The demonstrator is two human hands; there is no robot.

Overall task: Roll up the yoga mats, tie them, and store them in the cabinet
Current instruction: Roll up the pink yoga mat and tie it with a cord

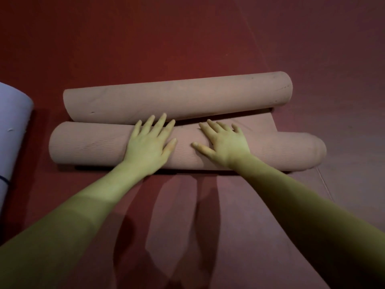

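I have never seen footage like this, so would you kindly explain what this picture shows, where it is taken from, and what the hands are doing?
This is one view from a camera worn on a person's head, looking down at their own bare arms. The left hand and the right hand press flat, fingers straight, on a pink yoga mat being rolled on a red floor. Its far end curls up just beyond the fingertips. Nothing is gripped. A pale blue rolled mat lies at the left edge.

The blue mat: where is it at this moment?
In the head view the blue mat lies at the far left edge, partly cut off, on the red floor, apart from the pink rolls that both hands press.
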